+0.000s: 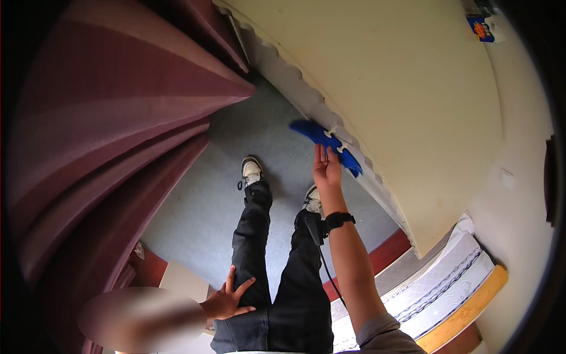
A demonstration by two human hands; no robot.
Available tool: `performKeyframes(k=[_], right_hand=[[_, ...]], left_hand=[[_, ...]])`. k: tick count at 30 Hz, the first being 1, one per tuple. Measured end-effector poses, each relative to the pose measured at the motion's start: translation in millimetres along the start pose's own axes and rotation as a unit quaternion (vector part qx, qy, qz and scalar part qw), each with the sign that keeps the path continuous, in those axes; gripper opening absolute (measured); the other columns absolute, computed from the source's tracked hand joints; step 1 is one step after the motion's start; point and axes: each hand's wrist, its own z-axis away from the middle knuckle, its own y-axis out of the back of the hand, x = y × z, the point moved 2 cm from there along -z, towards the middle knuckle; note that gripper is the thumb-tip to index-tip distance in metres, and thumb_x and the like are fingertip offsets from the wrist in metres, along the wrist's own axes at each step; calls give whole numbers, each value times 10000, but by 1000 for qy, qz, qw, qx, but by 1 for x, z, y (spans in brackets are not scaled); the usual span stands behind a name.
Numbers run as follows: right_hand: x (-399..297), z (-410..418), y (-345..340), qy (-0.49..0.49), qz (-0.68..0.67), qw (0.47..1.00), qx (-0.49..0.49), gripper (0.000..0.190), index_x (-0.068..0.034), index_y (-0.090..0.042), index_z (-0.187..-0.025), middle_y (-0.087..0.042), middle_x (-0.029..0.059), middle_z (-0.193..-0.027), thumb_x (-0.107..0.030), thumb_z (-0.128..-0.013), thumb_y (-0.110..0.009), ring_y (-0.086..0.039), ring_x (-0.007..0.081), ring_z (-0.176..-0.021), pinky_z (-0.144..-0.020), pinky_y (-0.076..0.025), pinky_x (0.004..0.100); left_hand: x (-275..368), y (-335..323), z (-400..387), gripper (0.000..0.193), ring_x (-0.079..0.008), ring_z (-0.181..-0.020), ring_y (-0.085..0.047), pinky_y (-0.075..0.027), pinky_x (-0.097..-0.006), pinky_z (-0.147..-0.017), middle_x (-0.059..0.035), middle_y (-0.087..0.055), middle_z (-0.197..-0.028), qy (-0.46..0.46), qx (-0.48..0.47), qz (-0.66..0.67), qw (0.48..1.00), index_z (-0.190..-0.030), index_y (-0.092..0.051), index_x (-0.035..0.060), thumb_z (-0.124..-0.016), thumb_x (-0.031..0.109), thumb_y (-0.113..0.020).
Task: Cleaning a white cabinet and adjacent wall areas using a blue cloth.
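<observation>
A blue cloth (316, 132) hangs beside two white hooks (336, 140) at the side of a cream-coloured surface with a wavy edging. My right hand (327, 168) is raised to the cloth, fingers against or just under its lower side; whether they grip it is unclear. On the right wrist sits a black strap with a small device and a cable (327, 270). With fingers spread, my left hand (234, 294) rests on the thigh of my black trousers (252, 283).
Dark pink curtains (132, 101) fill the left side. The cream surface (424, 110) spans the upper right. A mattress (442, 274) with patterned fabric lies at the lower right. A cardboard-coloured box (183, 281) stands at the lower left. A blue packet (479, 30) is at the top right.
</observation>
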Motion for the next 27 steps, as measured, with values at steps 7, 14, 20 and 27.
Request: performKeyframes(k=[7, 14, 20, 27], right_hand=[[85, -36, -50, -90, 82, 991, -49, 442, -89, -296, -1441, -327, 89, -1485, -158, -1019, -410, -432, 311, -1304, -1065, -401, 491], [180, 0, -205, -6, 170, 918, -357, 372, -111, -483, -1290, -473, 55, -1345, -223, -945, -568, -460, 238, -1248, -1040, -410, 457], [96, 63, -201, -51, -11, 977, -205, 325, -74, -530, -1267, -526, 70, -1314, -99, -944, -512, -517, 223, -1199, -1002, -441, 440], [-34, 129, -75, 215, 205, 955, -22, 311, 39, -563, -1152, -626, 128, -1104, -210, -970, -524, -605, 211, -1051, -1018, -473, 388]], left_hand=[[-22, 34, 31, 855, -612, -988, -559, -558, -495, -793, -446, 33, -1459, -9, 157, -23, 987, -1500, -205, 252, -835, 655, -562], [-48, 46, 29, 868, -628, -1069, -502, -538, -510, -842, -453, -26, -1450, -20, 225, 28, 974, -1500, -219, 261, -821, 681, -558], [-26, 53, 20, 880, -615, -1121, -478, -521, -509, -891, -424, 13, -1470, -44, 152, 7, 987, -1507, -158, 294, -824, 692, -544], [-2, 54, 14, 870, -601, -1183, -444, -487, -519, -950, -358, 108, -1503, -1, -4, 39, 999, -1505, -65, 366, -840, 698, -517]])
